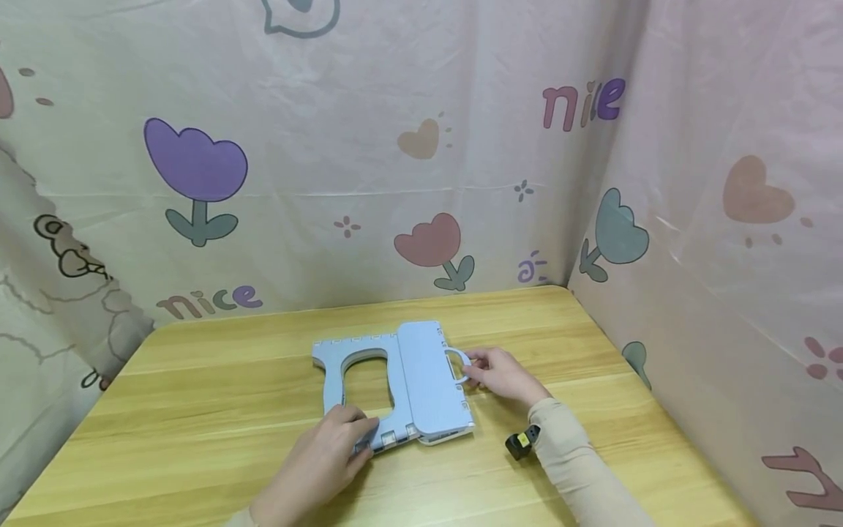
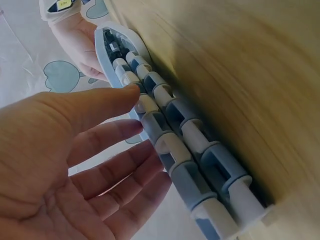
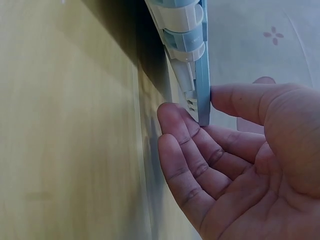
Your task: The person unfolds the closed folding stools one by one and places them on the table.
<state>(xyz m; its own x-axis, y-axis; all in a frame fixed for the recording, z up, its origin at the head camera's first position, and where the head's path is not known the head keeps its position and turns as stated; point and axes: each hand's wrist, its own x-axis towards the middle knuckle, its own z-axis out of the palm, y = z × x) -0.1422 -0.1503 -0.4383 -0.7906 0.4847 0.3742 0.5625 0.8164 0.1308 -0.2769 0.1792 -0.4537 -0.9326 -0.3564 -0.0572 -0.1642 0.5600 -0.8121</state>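
Note:
A light-blue folding step stool point(image 1: 431, 380) lies flat on the table, its wide panel on the right and an openwork leg section with a large rounded hole on the left. My left hand point(image 1: 332, 446) holds the stool's near left edge. In the left wrist view, the thumb of that hand point(image 2: 65, 155) touches a row of blue and white hinge knuckles point(image 2: 170, 145), the fingers along the blue face. At the stool's right side, my right hand point(image 1: 503, 373) pinches the curved carry handle point(image 1: 459, 352) between thumb and fingers, also visible from the right wrist point(image 3: 240, 150).
The stool sits on a wood-grain table point(image 1: 217, 410). Behind and to the right hangs a pale curtain point(image 1: 316, 146) printed with flowers, hearts and words. A small black device point(image 1: 522, 441) with a yellow label is worn at the right wrist.

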